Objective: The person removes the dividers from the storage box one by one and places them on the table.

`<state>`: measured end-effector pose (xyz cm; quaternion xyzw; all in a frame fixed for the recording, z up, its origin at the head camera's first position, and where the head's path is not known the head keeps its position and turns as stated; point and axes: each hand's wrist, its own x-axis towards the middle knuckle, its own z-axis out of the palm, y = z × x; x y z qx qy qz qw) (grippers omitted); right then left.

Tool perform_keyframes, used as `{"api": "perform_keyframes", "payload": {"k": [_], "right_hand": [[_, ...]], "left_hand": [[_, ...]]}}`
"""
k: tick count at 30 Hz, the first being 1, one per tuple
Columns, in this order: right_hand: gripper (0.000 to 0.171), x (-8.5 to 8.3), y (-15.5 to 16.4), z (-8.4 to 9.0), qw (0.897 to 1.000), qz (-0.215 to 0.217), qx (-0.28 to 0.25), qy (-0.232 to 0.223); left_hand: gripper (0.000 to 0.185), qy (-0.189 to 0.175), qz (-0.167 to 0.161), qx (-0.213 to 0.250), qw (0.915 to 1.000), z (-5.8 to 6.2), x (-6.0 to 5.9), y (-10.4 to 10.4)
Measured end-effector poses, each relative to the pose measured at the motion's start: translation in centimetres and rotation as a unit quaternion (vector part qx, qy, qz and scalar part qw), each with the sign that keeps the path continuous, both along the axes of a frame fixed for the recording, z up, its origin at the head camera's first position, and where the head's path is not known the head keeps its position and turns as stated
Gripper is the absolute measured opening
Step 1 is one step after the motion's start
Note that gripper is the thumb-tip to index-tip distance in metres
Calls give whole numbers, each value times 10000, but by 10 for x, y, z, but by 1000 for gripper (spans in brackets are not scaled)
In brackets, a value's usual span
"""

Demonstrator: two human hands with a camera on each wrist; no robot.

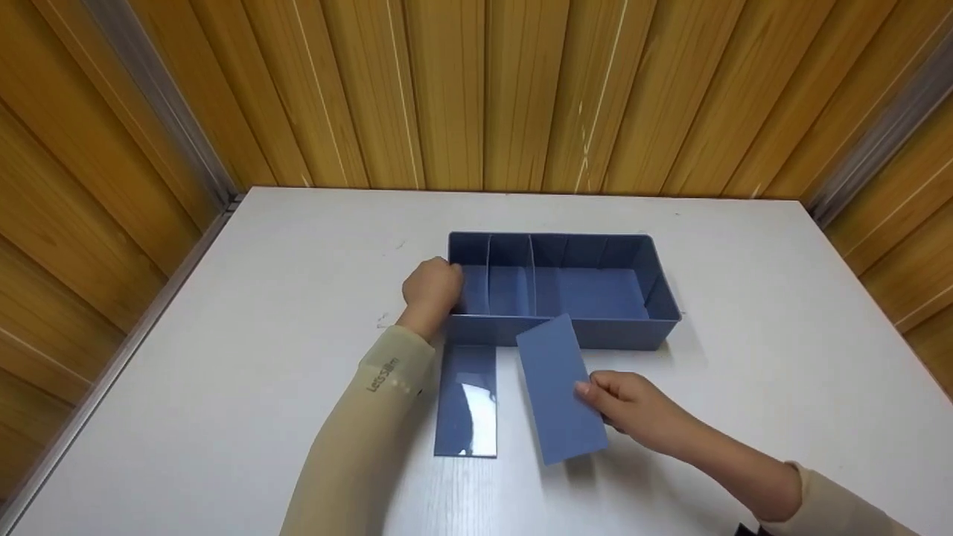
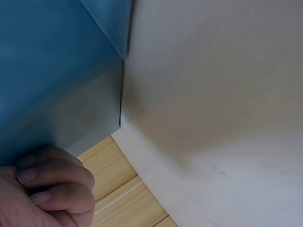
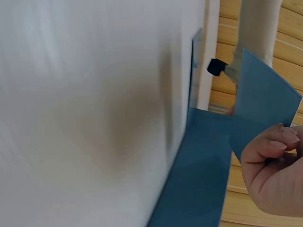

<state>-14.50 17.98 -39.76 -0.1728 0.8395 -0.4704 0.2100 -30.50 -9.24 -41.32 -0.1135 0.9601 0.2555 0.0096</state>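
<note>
A long blue plastic storage box (image 1: 618, 333) stands on the white table, its inside split by two thin upright dividers (image 1: 532, 275) toward the left. At its left end, my left hand (image 1: 433, 284) grips the end wall with curled fingers; the thumb is hidden in the left wrist view. My right hand (image 1: 629, 406) pinches a flat blue rectangular divider panel (image 1: 555, 394) by its right edge, thumb on top. This panel is tilted above the table, in front of the box. A second, glossy blue panel (image 1: 467, 402) lies flat left of it, close to the box's front wall.
The white table (image 1: 744, 298) extends around the box on all sides. Wood-patterned panels (image 1: 521, 97) rise behind it and at both sides, with metal strips (image 1: 171, 112) at the corners. The left sleeve (image 1: 357, 432) passes beside the flat panel.
</note>
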Motion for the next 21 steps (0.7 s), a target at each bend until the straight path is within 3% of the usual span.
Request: {"api": "perform_keyframes", "payload": {"k": [9, 21], "right_hand": [[49, -2, -9, -22, 9999, 98, -20, -103], [45, -8, -14, -35, 9954, -96, -282, -913]], "left_hand": [[44, -3, 25, -40, 10000, -1, 0, 0], [46, 47, 7, -80, 10000, 2, 2, 2]]}}
